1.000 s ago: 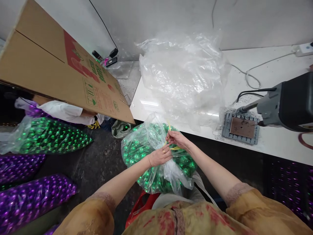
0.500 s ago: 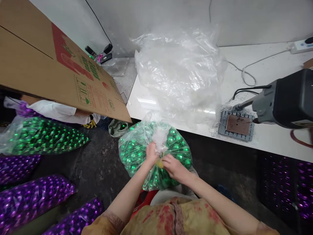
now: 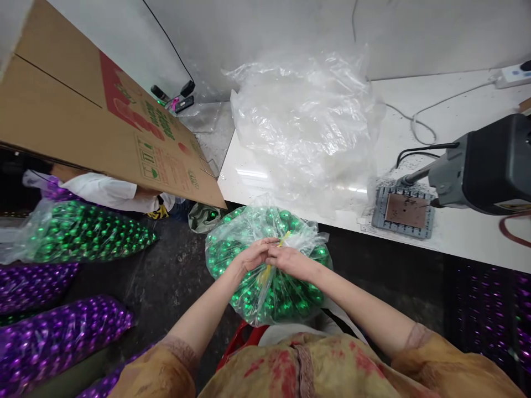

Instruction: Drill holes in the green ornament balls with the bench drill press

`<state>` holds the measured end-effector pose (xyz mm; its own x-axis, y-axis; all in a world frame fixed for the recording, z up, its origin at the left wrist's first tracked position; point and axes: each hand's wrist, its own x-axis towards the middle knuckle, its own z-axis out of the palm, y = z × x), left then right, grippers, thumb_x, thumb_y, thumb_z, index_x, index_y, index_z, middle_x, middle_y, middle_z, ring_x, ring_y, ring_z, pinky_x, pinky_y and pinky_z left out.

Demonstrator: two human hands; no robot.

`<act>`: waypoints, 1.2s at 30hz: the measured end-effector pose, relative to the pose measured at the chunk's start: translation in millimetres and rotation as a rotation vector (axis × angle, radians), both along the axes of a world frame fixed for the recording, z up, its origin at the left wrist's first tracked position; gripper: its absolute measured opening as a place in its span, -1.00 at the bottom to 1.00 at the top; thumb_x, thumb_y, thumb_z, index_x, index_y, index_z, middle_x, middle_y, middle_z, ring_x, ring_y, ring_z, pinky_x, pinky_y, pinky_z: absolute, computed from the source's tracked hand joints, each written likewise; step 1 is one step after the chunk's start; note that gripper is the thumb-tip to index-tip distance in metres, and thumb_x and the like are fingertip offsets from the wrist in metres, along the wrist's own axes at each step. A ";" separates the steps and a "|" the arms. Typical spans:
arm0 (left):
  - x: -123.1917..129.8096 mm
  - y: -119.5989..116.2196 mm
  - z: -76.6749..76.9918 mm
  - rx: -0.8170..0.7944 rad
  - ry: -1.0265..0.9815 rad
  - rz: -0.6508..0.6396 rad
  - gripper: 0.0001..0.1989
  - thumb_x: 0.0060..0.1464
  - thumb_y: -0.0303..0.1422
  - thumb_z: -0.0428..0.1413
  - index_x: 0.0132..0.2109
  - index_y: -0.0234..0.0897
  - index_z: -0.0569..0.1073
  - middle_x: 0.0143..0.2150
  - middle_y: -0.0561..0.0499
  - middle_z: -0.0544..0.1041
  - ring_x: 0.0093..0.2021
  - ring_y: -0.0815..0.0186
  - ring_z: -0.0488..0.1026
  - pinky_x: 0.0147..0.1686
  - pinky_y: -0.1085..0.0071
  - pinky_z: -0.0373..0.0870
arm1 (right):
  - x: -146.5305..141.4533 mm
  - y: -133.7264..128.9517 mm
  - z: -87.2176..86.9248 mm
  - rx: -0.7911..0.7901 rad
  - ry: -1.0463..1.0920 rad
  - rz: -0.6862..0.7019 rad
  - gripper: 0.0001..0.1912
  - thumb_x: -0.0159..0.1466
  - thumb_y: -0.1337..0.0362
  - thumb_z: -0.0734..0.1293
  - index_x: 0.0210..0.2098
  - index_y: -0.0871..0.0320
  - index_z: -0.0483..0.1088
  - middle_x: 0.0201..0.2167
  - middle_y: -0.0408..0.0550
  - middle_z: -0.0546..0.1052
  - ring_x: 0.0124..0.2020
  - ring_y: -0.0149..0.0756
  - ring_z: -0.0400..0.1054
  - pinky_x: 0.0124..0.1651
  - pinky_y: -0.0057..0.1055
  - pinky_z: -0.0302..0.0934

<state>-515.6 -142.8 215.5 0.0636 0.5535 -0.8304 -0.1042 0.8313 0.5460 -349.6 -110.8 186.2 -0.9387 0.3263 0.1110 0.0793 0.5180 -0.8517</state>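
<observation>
In front of my body sits a clear plastic bag (image 3: pixel 224 249) full of shiny green balls. Its gathered neck (image 3: pixel 305 237) flops over to the right. A yellow tie (image 3: pixel 264 275) runs around the neck, one end showing below my hands and a bit above them. My left hand (image 3: pixel 255 254) is closed at the neck, its fingertips against those of the other hand. From the right, my right hand (image 3: pixel 292 262) pinches the tie at the same spot. The fingers partly hide the tie, so whether it is knotted cannot be seen.
A white table (image 3: pixel 257 188) ahead bears a heap of clear plastic bags (image 3: pixel 307 127) and a grey machine (image 3: pixel 489 166) at right. A cardboard box (image 3: pixel 83 116) stands left, with a person's white sleeve (image 3: pixel 103 188) below it. Bags of purple balls (image 3: pixel 74 337) lie on the floor.
The bag's neck has tipped from upright over to the right. My hands have come together at the yellow tie, the left fingers leaving the upper part of the neck.
</observation>
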 end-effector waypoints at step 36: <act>32.2 -42.0 3.1 0.433 1.154 -0.650 -0.88 0.11 -0.56 0.01 -0.27 -0.27 0.37 -0.26 -0.04 0.44 -0.19 0.23 0.41 -0.14 0.33 0.34 | -21.9 -4.8 -49.9 -0.872 -0.054 -0.514 -0.59 0.34 0.01 0.24 -0.39 0.25 0.34 -0.50 -0.20 0.38 -0.47 -0.52 0.26 -0.32 -0.46 0.26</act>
